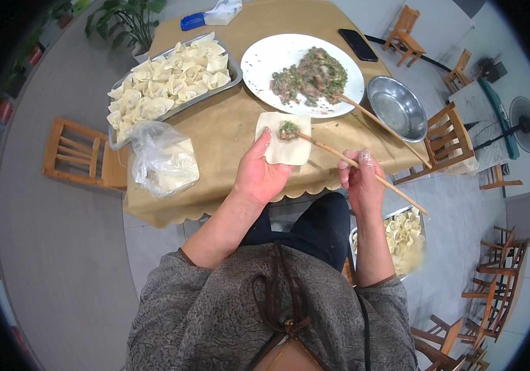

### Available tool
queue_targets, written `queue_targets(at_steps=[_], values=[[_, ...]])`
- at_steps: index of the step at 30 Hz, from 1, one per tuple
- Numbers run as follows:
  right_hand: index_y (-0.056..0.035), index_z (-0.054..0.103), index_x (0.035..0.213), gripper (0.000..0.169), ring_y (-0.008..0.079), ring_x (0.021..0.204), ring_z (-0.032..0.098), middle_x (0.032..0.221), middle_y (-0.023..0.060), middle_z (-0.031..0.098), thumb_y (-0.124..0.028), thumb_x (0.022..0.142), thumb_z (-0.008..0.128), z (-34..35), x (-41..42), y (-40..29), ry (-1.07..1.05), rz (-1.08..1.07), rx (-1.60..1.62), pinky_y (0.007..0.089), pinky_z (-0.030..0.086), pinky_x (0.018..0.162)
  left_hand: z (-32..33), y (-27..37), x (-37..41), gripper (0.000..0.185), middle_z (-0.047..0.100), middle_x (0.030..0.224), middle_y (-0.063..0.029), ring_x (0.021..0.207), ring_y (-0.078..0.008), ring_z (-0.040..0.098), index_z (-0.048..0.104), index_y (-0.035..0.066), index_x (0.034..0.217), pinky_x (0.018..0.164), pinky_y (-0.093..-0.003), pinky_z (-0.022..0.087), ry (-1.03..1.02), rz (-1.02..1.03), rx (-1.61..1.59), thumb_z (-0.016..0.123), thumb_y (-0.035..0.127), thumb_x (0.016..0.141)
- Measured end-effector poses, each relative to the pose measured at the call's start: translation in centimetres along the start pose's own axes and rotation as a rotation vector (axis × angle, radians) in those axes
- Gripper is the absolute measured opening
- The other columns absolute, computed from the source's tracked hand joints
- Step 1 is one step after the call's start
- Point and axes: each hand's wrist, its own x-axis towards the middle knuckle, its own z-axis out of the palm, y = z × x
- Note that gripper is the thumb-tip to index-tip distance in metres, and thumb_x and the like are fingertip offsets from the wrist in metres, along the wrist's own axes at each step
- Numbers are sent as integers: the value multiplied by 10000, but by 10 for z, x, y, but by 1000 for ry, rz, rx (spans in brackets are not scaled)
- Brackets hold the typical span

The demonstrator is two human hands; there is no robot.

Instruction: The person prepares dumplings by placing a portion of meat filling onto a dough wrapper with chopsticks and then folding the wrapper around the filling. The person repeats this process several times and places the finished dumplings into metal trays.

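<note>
A square wonton wrapper (288,150) lies across the fingers of my left hand (262,171), with the thumb on its left edge. On it sits a small lump of green-flecked meat filling (287,130). My right hand (364,183) grips a wooden chopstick (339,155), whose tip touches the filling. Just beyond is a white oval plate (258,60) with a mound of the same filling (320,72). A second chopstick (387,131) rests with one end in that mound and the other past the table edge. Some floury residue shows on my right fingertips.
A metal tray (186,109) of folded wontons (167,83) stands at left, beside a plastic bag of wrappers (165,160). To the right are a steel bowl (397,109) and a phone (358,45). Another wonton tray (404,241) sits low by my right arm, near a chair (445,134).
</note>
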Motion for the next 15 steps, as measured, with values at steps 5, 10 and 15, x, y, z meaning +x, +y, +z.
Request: queue_targets(at_steps=[5, 10, 15], values=[[26, 576, 939, 365, 116, 515, 498, 702, 105, 597, -302, 971, 418, -12, -1, 1, 12, -19, -102, 219, 377, 458, -1, 0, -2, 376, 469, 1297, -126, 1213, -277, 446, 373, 36, 1297, 1037, -465, 344, 24, 5, -14, 400, 209, 965], [-5, 565, 885, 406, 124, 507, 499, 663, 81, 573, -358, 975, 388, -15, -6, -11, 86, -121, 78, 226, 373, 456, 3, 0, -4, 375, 468, 1299, -127, 1216, -277, 446, 372, 31, 1297, 1040, -456, 349, 57, 13, -35, 424, 168, 952], [-27, 583, 994, 222, 95, 622, 547, 745, 49, 596, -228, 939, 504, 28, -2, -11, 91, -116, -347, 216, 418, 528, 6, -13, -13, 358, 487, 1269, -124, 1185, -266, 474, 388, 27, 1279, 1023, -422, 381, 10, -7, 32, 453, 103, 935]])
